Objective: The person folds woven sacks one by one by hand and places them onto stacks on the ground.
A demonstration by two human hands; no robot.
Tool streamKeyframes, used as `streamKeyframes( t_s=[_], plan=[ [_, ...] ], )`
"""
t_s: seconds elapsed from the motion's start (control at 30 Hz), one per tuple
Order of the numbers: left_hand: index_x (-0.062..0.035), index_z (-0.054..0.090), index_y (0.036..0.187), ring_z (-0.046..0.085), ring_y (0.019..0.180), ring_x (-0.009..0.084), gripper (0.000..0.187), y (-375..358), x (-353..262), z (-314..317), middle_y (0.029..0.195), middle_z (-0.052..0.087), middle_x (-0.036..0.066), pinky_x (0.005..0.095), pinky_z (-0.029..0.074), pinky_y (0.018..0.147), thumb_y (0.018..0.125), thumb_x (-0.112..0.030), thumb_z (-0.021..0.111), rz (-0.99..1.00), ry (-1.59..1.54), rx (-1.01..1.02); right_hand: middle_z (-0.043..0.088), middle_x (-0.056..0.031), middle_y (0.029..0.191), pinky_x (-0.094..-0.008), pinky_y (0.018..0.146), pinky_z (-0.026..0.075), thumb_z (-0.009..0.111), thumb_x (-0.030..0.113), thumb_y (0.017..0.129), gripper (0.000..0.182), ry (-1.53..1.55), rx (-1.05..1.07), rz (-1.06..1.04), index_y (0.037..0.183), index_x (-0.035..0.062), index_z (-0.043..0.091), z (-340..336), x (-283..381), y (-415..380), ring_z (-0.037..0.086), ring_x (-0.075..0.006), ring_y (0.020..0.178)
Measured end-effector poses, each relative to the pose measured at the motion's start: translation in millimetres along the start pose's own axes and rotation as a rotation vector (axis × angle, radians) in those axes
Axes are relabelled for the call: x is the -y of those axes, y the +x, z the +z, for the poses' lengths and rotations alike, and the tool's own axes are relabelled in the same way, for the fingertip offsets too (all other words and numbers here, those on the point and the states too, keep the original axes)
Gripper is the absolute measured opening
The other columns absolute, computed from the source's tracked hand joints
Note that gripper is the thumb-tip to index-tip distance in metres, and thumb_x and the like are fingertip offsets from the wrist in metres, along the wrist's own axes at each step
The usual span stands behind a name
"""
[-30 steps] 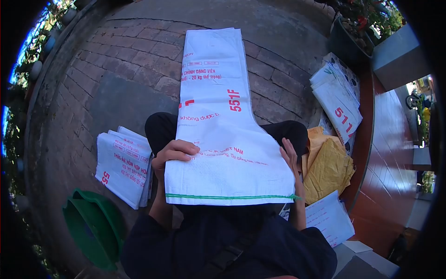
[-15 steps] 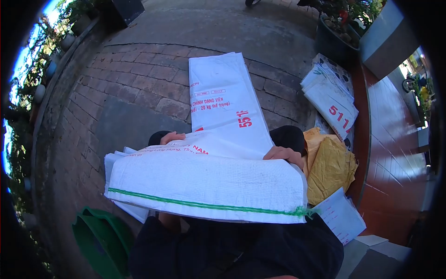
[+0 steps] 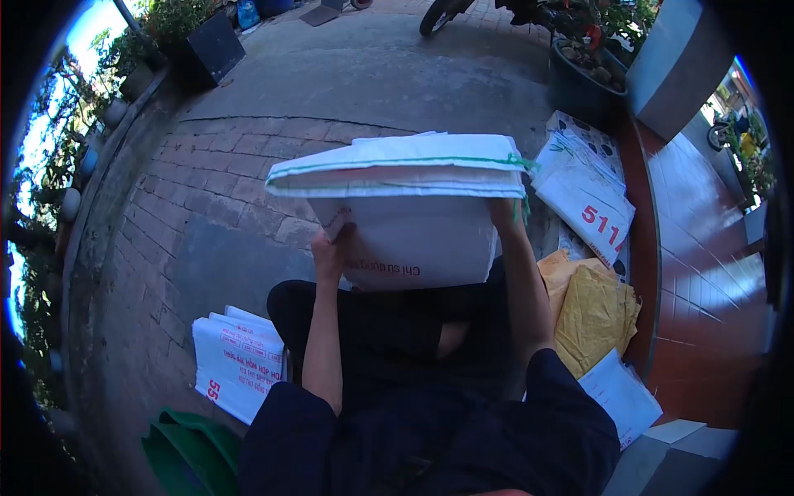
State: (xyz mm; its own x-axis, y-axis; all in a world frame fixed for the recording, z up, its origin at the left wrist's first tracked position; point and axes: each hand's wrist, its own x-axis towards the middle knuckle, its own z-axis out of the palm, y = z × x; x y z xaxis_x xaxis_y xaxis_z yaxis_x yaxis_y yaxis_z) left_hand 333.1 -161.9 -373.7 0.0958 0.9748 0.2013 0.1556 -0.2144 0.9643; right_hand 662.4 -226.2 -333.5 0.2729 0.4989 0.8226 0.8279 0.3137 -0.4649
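Observation:
A stack of folded white sacks point(image 3: 413, 240) with green stitched edges and red print is raised in front of my lap. My left hand point(image 3: 332, 244) grips its left side, fingers partly behind it. On the right side my right hand point(image 3: 503, 211) holds the stack, mostly hidden under the stitched edge. Another folded pile of white sacks point(image 3: 240, 364) with red print lies on the ground at the left, beside my knee.
White sacks marked 511 point(image 3: 583, 186) lie at the right, near yellow-brown sacks point(image 3: 591, 318) and a white folded sheet point(image 3: 620, 397). A green object point(image 3: 186, 455) is at lower left. A potted plant point(image 3: 583, 83) and a motorbike wheel point(image 3: 434, 16) stand farther off.
Both hands have lifted the sack stack up and away from my lap, its stitched edge now at the top. The pile at the left is now uncovered.

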Motion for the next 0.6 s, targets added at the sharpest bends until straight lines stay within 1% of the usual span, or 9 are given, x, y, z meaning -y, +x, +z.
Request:
streamKeyframes(
  t_s=[0.07, 0.1, 0.13, 0.17, 0.27, 0.33, 0.47, 0.53, 0.6],
  plan=[
    [-0.0008, 0.061, 0.106, 0.064, 0.085, 0.0183, 0.039, 40, 15, 19, 0.093, 0.068, 0.011, 0.0302, 0.049, 0.072, 0.079, -0.026, 0.072, -0.198, 0.124, 0.037, 0.063, -0.0161, 0.092, -0.0429, 0.074, 0.048, 0.062, 0.024, 0.086, 0.033, 0.051, 0.115, 0.157, 0.109, 0.0021, 0.053, 46, -43, 53, 0.062, -0.0354, 0.084],
    [-0.0012, 0.059, 0.109, 0.064, 0.085, 0.0205, 0.042, 62, 41, 31, 0.092, 0.068, 0.013, 0.0317, 0.049, 0.073, 0.078, -0.025, 0.073, -0.223, 0.080, 0.011, 0.062, -0.0189, 0.102, -0.0419, 0.081, 0.047, 0.065, 0.026, 0.084, 0.043, 0.023, 0.129, 0.555, 0.115, 0.0001, 0.052, 65, -50, 67, 0.061, -0.0353, 0.097],
    [-0.0017, 0.056, 0.112, 0.065, 0.086, 0.0226, 0.045, 80, 68, 40, 0.092, 0.068, 0.015, 0.0333, 0.050, 0.073, 0.077, -0.025, 0.073, -0.255, 0.042, -0.011, 0.059, -0.0214, 0.109, -0.0415, 0.086, 0.046, 0.066, 0.028, 0.083, 0.050, 0.027, 0.157, 0.615, 0.120, -0.0015, 0.049, 77, -63, 70, 0.058, -0.0364, 0.103],
    [-0.0013, 0.052, 0.116, 0.065, 0.090, 0.0303, 0.054, 94, 82, 45, 0.096, 0.066, 0.019, 0.0387, 0.050, 0.077, 0.075, -0.030, 0.072, -0.154, 0.344, -0.036, 0.057, -0.0238, 0.116, -0.0411, 0.091, 0.044, 0.067, 0.029, 0.082, 0.058, 0.029, 0.185, 0.679, 0.124, -0.0031, 0.046, 90, -80, 66, 0.055, -0.0375, 0.110],
    [0.0014, 0.057, 0.110, 0.060, 0.103, 0.0360, 0.055, 110, 130, 48, 0.109, 0.061, 0.026, 0.0419, 0.046, 0.088, 0.072, -0.036, 0.069, -0.404, 0.508, 0.254, 0.046, -0.0305, 0.128, -0.0420, 0.098, 0.040, 0.067, 0.036, 0.080, 0.072, -0.134, 0.439, 0.717, 0.128, -0.0096, 0.040, 83, -106, 28, 0.047, -0.0404, 0.119],
    [0.0032, 0.058, 0.108, 0.060, 0.104, 0.0360, 0.054, 88, 138, 52, 0.109, 0.061, 0.026, 0.0418, 0.046, 0.090, 0.072, -0.035, 0.069, -0.465, 0.564, 0.209, 0.048, -0.0328, 0.125, -0.0435, 0.097, 0.041, 0.067, 0.038, 0.080, 0.071, -0.246, 0.538, 0.714, 0.126, -0.0101, 0.042, 65, -103, -31, 0.049, -0.0428, 0.117],
    [0.0077, 0.061, 0.105, 0.059, 0.104, 0.0383, 0.055, 35, 168, 30, 0.105, 0.062, 0.028, 0.0428, 0.045, 0.091, 0.077, -0.039, 0.062, -0.554, 0.654, 0.274, 0.057, -0.0314, 0.112, -0.0456, 0.092, 0.045, 0.061, 0.045, 0.083, 0.066, -0.330, 0.885, 1.062, 0.122, -0.0063, 0.046, 31, -67, -122, 0.056, -0.0436, 0.107],
    [0.0076, 0.061, 0.105, 0.058, 0.105, 0.0392, 0.051, 22, 117, 28, 0.106, 0.061, 0.029, 0.0436, 0.044, 0.092, 0.081, -0.037, 0.055, -0.558, 0.655, 0.266, 0.059, -0.0288, 0.111, -0.0453, 0.091, 0.046, 0.057, 0.050, 0.084, 0.065, -0.428, 1.144, 1.017, 0.117, -0.0061, 0.052, 17, -36, -135, 0.057, -0.0413, 0.106],
    [0.0087, 0.061, 0.106, 0.057, 0.106, 0.0408, 0.046, 12, 125, 26, 0.108, 0.060, 0.030, 0.0437, 0.043, 0.093, 0.084, -0.031, 0.050, -0.528, 0.689, 0.238, 0.061, -0.0259, 0.112, -0.0461, 0.090, 0.046, 0.055, 0.051, 0.085, 0.061, -0.521, 1.086, 0.958, 0.110, -0.0042, 0.059, 23, -11, -133, 0.058, -0.0395, 0.106]
  ],
)
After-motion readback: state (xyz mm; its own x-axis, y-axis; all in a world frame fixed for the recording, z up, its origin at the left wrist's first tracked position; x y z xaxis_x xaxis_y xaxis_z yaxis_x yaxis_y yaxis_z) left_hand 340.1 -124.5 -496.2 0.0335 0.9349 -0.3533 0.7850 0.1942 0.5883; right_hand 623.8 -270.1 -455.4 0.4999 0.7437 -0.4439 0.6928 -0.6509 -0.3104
